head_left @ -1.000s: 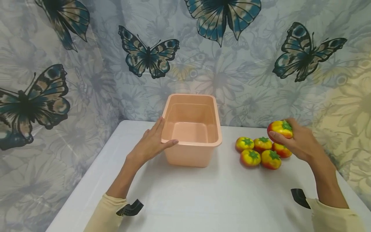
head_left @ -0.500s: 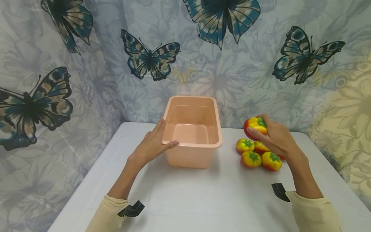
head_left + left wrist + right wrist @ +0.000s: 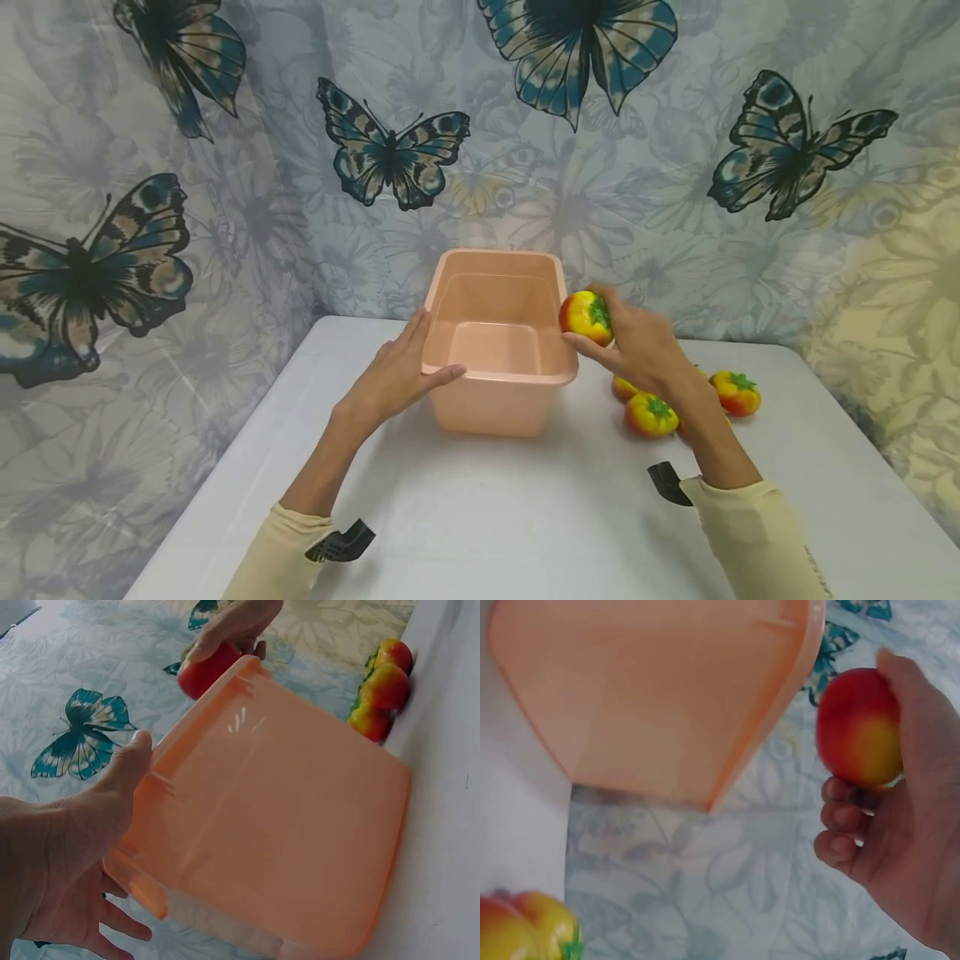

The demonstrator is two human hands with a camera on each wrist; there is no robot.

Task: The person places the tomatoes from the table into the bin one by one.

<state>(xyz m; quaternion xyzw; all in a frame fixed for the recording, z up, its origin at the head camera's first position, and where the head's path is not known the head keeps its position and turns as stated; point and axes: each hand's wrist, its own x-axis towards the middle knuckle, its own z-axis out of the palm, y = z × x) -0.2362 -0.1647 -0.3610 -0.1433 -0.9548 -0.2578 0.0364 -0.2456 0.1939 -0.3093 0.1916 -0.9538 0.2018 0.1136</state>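
A peach-coloured plastic bin (image 3: 491, 408) stands on the white table near the back wall. My left hand (image 3: 393, 367) rests on its left side, fingers straight along the rim and thumb across the near corner. My right hand (image 3: 637, 337) grips a red-and-yellow persimmon-like fruit (image 3: 581, 317) with a green leafy top, just beside the bin's right rim. In the right wrist view the held fruit (image 3: 855, 720) sits between thumb and curled fingers. The inside of the bin visible in the head view holds nothing.
Several similar fruits (image 3: 651, 415) lie on the table (image 3: 480, 517) to the right, partly hidden behind my right forearm. One fruit (image 3: 735, 392) shows right of the forearm. A butterfly-patterned cloth (image 3: 637, 233) hangs close behind the bin.
My right hand has carried the fruit leftward, from above the group of fruits to the bin's right rim. The left hand has stayed on the bin.
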